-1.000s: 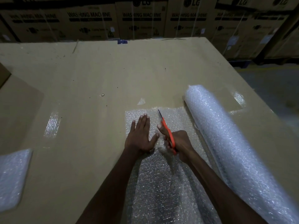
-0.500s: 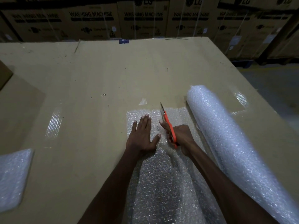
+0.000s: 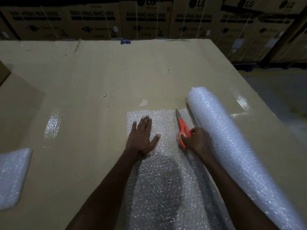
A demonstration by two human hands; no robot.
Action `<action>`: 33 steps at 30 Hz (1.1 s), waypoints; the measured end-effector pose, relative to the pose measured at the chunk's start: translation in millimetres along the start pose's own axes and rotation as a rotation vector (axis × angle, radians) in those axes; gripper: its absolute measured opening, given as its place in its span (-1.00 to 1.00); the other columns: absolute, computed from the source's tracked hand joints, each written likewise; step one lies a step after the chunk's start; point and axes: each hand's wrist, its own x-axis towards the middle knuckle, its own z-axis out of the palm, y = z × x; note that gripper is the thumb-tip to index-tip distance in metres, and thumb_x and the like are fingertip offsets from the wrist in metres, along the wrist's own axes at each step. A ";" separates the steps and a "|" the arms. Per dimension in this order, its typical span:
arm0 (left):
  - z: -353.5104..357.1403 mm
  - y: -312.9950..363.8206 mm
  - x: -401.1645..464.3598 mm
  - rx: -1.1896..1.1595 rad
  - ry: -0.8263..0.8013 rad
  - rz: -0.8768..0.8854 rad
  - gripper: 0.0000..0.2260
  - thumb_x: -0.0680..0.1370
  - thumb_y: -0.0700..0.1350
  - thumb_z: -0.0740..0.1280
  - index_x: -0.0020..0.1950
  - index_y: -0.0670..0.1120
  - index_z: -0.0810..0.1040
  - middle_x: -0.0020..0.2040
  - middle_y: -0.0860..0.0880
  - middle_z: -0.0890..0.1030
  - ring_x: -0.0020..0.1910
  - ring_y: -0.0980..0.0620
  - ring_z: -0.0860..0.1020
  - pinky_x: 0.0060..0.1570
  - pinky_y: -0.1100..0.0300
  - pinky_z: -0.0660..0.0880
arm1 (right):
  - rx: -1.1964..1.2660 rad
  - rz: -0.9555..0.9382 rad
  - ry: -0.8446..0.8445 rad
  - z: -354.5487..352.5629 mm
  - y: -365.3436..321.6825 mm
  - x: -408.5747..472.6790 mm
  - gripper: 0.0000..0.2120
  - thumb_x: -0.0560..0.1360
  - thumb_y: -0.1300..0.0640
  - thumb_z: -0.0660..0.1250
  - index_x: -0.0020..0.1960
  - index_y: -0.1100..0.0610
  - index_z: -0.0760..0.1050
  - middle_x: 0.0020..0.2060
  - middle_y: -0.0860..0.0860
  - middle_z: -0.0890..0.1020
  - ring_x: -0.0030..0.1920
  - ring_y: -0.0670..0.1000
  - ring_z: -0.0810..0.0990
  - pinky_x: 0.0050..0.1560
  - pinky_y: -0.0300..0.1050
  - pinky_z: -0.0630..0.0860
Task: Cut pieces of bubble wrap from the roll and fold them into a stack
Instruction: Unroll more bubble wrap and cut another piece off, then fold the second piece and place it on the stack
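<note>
1. A clear unrolled sheet of bubble wrap (image 3: pixel 166 171) is lying flat on the broad tan cardboard-covered desk (image 3: pixel 99 77), running from the near edge toward the middle.
2. The thick white roll of bubble wrap (image 3: pixel 232 146) is lying just beside the sheet on its right, angled toward the near right corner.
3. The left hand (image 3: pixel 142 136) is pressing palm-down on the sheet's left part, fingers spread open and gripping nothing.
4. The right hand (image 3: pixel 197 140) is closing around the handles of orange-handled scissors (image 3: pixel 181 127), whose metal blades are pointing away along the sheet's right edge, next to the roll.
5. A folded pile of bubble wrap pieces (image 3: pixel 13 176) is sitting at the desk's near left edge, well apart from the sheet.
6. Strips of shiny clear tape (image 3: pixel 52 125) are catching light on the desk; another patch is shining beyond the roll.
7. A small blue tag (image 3: pixel 125 41) is sitting at the far edge.
8. A row of brown cardboard boxes printed "WASHING MACHINE" (image 3: pixel 146 20) is standing behind the desk in a dim storeroom.
9. Grey floor (image 3: pixel 282 90) is showing to the right.
</note>
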 end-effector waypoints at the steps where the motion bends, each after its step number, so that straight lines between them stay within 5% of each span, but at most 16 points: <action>1: -1.9 1.2 -2.3 0.007 0.021 0.000 -0.30 0.65 0.27 -0.08 0.64 -0.16 -0.02 0.65 -0.09 -0.03 0.62 -0.01 -0.10 0.56 -0.05 -0.23 | -0.057 -0.031 0.014 1.6 5.7 -4.4 -0.64 0.49 -0.09 0.46 -0.07 0.24 0.65 -0.18 0.16 0.70 -0.16 0.17 0.66 -0.20 -0.11 0.40; 4: -9.7 9.9 -17.9 0.036 0.062 -0.001 -0.37 0.66 0.20 -0.11 0.61 -0.16 0.14 0.61 -0.12 0.18 0.61 -0.04 0.07 0.57 -0.11 -0.13 | -0.177 -0.135 0.035 4.5 13.8 -17.0 -0.70 0.54 -0.01 0.40 0.03 0.25 0.60 -0.03 0.20 0.69 -0.04 0.22 0.66 -0.15 -0.05 0.41; 9: -11.1 36.0 -73.5 0.017 -0.036 -0.012 -0.34 0.62 0.20 -0.18 0.62 -0.16 0.12 0.63 -0.12 0.11 0.61 -0.06 0.04 0.55 -0.12 -0.15 | -0.308 -0.252 0.079 -4.5 13.5 -43.7 -0.70 0.64 0.05 0.27 0.16 0.27 0.59 0.07 0.26 0.66 0.02 0.26 0.65 -0.02 0.01 0.50; 13: 12.2 50.8 -130.4 0.017 -0.024 0.010 -0.38 0.61 0.18 0.04 0.43 -0.25 0.48 0.46 -0.22 0.43 0.43 -0.18 0.43 0.39 -0.26 0.26 | -0.229 -0.358 0.064 -0.4 15.0 -88.6 -0.74 0.63 0.12 0.26 0.22 0.23 0.56 0.14 0.24 0.63 0.08 0.26 0.62 0.00 0.03 0.53; 19: 18.0 44.4 -165.6 0.003 -0.012 -0.018 -0.34 0.62 0.20 0.00 0.51 -0.26 0.34 0.54 -0.22 0.30 0.52 -0.18 0.30 0.45 -0.20 0.05 | -0.178 -0.607 -0.036 45.2 24.2 -175.8 -0.56 0.62 0.03 0.20 0.36 0.30 0.47 0.26 0.25 0.58 0.16 0.27 0.61 0.14 0.14 0.59; 23: 13.8 30.1 -182.5 -0.011 -0.010 0.001 -0.31 0.63 0.23 -0.18 0.63 -0.19 0.02 0.64 -0.14 -0.01 0.62 -0.09 -0.04 0.54 -0.07 -0.19 | -0.269 -0.624 -0.143 76.2 25.5 -204.2 -0.36 0.62 -0.10 0.01 0.51 0.31 0.34 0.49 0.28 0.41 0.48 0.27 0.41 0.49 0.25 0.25; 28: 7.1 5.4 -186.9 -0.031 0.024 -0.003 -0.37 0.67 0.17 -0.09 0.63 -0.19 0.02 0.64 -0.14 0.00 0.62 -0.07 -0.05 0.56 -0.10 -0.13 | -0.312 -0.606 -0.192 96.0 14.9 -227.3 -0.26 0.62 -0.20 -0.17 0.63 0.27 0.06 0.63 0.23 0.06 0.64 0.22 0.04 0.55 0.14 -0.19; 33: -4.1 -8.4 -200.0 -0.032 0.026 -0.028 -0.41 0.70 0.13 -0.09 0.62 -0.21 0.04 0.64 -0.16 0.03 0.62 -0.10 -0.02 0.55 -0.13 -0.09 | -0.310 -0.578 -0.175 102.7 6.4 -230.1 -0.34 0.72 -0.14 -0.05 0.66 0.22 -0.09 0.66 0.16 -0.07 0.65 0.11 -0.14 0.60 0.13 -0.22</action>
